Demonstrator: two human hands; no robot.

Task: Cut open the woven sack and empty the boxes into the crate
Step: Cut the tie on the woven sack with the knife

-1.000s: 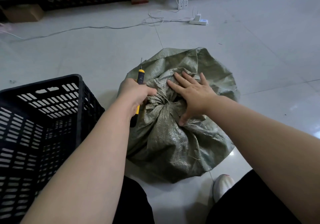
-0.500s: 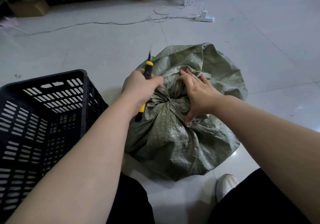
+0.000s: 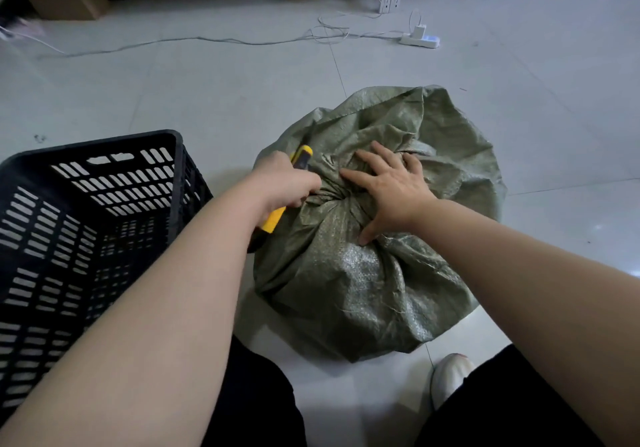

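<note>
The sack [image 3: 377, 238] lies on the floor, just right of the crate [image 3: 90, 225]. Right hand [image 3: 391, 193] presses flat beside its knot, steadying it; left hand [image 3: 280, 183] grips a knife [image 3: 289, 188] there, likely to cut.

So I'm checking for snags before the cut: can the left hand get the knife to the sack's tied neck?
Probably yes: the left hand holds the knife beside the sack, nothing between.
</note>
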